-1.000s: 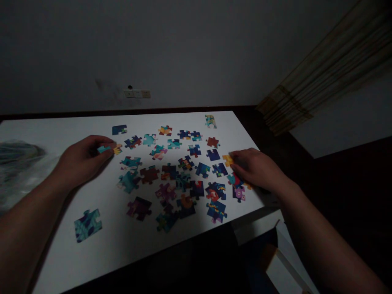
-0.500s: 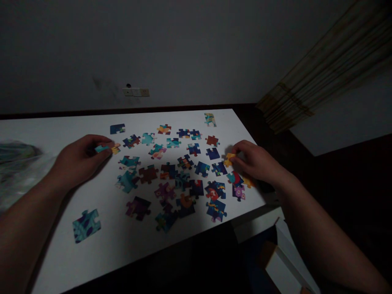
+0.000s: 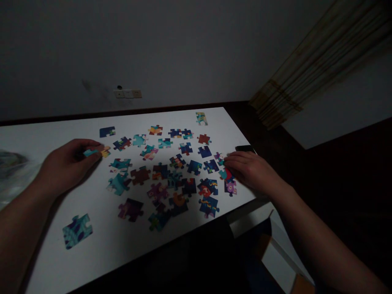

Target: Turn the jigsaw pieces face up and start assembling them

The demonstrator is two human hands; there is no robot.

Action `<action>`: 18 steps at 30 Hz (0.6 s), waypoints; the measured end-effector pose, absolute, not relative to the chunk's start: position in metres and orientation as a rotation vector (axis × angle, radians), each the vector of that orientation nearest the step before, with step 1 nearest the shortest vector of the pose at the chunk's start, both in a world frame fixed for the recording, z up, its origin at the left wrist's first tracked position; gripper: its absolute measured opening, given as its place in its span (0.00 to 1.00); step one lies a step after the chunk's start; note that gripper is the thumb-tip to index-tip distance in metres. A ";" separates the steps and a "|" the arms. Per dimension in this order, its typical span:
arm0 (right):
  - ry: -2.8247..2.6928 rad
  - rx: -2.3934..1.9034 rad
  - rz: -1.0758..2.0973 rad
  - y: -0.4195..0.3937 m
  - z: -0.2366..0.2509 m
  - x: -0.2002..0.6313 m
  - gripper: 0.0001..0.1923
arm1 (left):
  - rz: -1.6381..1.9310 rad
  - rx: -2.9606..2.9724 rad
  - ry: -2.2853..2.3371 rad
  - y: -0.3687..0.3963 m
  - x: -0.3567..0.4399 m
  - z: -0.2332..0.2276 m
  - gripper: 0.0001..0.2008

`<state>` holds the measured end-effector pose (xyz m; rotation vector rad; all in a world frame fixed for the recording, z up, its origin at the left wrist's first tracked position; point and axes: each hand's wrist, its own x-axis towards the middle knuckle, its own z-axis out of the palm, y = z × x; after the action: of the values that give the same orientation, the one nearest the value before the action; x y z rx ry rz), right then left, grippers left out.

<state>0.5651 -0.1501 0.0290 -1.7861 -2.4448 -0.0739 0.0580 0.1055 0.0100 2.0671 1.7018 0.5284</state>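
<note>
On table [image 3: 45, 130], left hand [image 3: 65, 165] pinching piece [image 3: 96, 152]

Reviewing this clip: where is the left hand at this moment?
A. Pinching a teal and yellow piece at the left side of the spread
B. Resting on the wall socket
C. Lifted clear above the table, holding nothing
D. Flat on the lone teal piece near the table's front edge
A. The left hand pinches a small teal and yellow piece at the left edge of the scattered pieces on the white table; the lone teal piece lies untouched near the front.
</note>
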 end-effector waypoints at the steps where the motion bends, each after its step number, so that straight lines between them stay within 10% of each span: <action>1: -2.434 -1.796 -0.036 -0.154 0.032 0.566 0.16 | 0.523 2.062 1.718 0.105 0.058 0.011 0.30; 18: -2.137 -1.992 0.212 -0.184 0.030 0.570 0.24 | 0.438 2.069 1.784 0.106 0.059 0.017 0.34</action>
<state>0.5699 -0.1841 0.0295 -1.9919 -2.1367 0.2125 0.0586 0.1061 0.0169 2.0692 1.7837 0.4376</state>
